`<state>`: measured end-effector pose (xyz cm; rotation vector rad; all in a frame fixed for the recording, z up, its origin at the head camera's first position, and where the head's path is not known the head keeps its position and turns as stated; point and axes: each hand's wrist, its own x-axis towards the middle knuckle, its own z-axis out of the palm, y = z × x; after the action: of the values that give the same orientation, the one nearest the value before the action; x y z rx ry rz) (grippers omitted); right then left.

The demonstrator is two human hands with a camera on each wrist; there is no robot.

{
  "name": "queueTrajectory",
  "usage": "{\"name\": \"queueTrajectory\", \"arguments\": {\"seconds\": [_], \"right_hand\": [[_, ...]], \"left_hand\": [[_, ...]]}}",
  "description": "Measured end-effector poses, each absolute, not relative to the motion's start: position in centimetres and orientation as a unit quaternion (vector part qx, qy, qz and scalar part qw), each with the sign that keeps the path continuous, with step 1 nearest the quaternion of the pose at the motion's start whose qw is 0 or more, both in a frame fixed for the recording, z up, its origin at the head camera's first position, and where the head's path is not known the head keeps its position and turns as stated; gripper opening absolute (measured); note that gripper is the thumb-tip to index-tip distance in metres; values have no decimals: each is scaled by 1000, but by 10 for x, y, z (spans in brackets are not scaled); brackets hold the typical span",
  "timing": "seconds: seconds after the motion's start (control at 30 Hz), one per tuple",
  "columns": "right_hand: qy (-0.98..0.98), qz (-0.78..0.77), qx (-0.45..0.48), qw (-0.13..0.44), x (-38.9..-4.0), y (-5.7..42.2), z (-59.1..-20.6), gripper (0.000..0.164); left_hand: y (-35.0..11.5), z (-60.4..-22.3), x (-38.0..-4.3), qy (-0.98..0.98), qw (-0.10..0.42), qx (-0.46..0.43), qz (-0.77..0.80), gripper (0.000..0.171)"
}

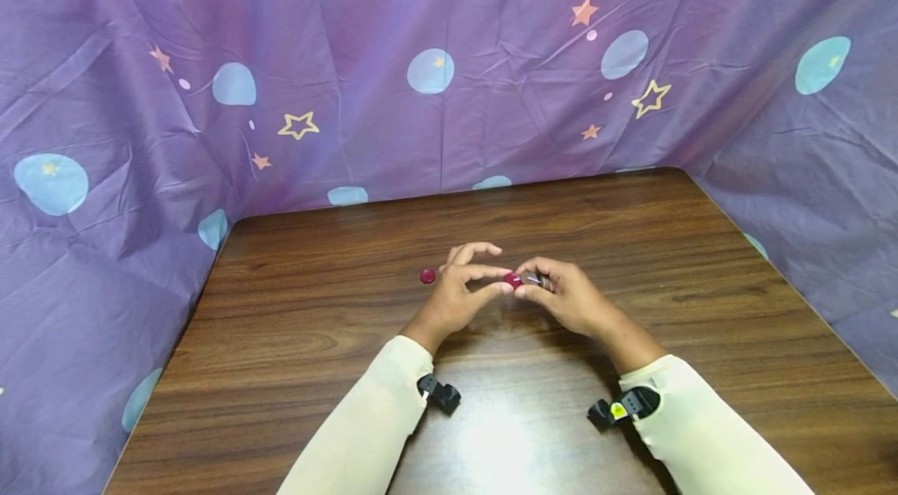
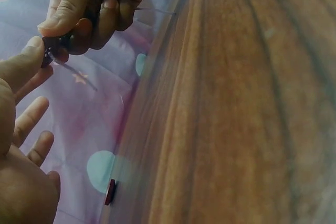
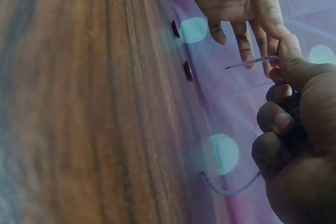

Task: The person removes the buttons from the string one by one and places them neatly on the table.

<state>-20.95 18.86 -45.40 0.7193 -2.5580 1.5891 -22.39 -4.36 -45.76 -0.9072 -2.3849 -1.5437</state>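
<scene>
your left hand (image 1: 452, 300) pinches a red disc (image 1: 513, 281), other fingers loose; your right hand (image 1: 578, 302), fingers curled, grips a cord (image 3: 251, 63), both over the surface (image 1: 316, 277), between its left and right edges.

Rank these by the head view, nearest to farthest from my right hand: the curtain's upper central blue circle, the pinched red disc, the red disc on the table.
1. Pinched red disc: immediately left.
2. Loose red disc: further left.
3. Blue circle: beyond, on the curtain.
</scene>
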Motion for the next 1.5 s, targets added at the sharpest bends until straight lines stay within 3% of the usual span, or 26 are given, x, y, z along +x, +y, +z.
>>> {"name": "queueTrajectory", "arguments": {"seconds": [0.47, 0.67, 0.93, 1.2, 1.5], "right_hand": [[-824, 514, 236, 11, -209, 190, -450, 16], [-819, 528, 223, 15, -210, 191, -448, 20], [-810, 537, 237, 24, -213, 198, -452, 22], [-752, 617, 232, -16, -214, 198, -453, 32], [-740, 647, 186, -18, -212, 194, -451, 25]], "left_hand": [[-44, -457, -227, -762, 73, -337, -549, 25], [-43, -458, -227, -756, 94, -349, -546, 22], [-43, -463, -228, -740, 89, -326, -582, 20], [-43, -465, -229, -742, 92, -315, -584, 22], [-42, -464, -228, -743, 87, -310, -586, 23]]}}
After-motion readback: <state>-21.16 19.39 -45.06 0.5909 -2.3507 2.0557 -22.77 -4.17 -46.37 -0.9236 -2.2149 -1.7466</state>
